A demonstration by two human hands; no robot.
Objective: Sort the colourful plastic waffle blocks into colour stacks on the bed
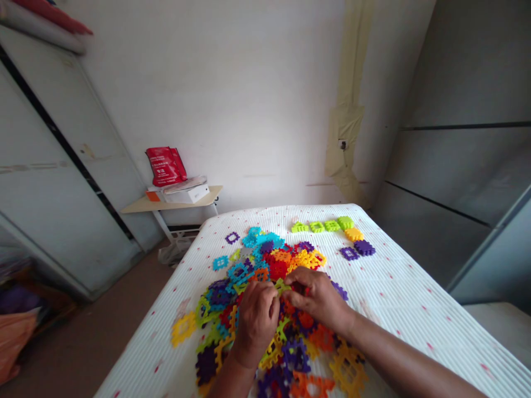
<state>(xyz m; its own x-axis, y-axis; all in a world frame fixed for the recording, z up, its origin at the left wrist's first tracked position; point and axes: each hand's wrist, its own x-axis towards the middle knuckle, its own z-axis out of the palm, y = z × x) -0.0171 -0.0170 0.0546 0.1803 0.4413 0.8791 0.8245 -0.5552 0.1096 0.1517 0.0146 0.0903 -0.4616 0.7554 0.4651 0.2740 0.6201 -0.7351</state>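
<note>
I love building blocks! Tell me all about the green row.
The row of green pieces is four square, lattice-shaped plastic toy blocks, bright lime, with notched edges. They lie flat end to end near the far edge of the white ribbed bedcover. An orange piece sits at the right end. Whether they lock together is too small to tell.

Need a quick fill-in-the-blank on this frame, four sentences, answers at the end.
The left hand and right hand both touch a ____ plastic piece.
The heap of plastic pieces lies on a ____ ribbed bed cover.
Near the bed's far edge, two ____ pieces lie just past a yellow piece.
From this view, the small table stands to the ____ of the bed.
Answers: green; white; purple; left.
</note>
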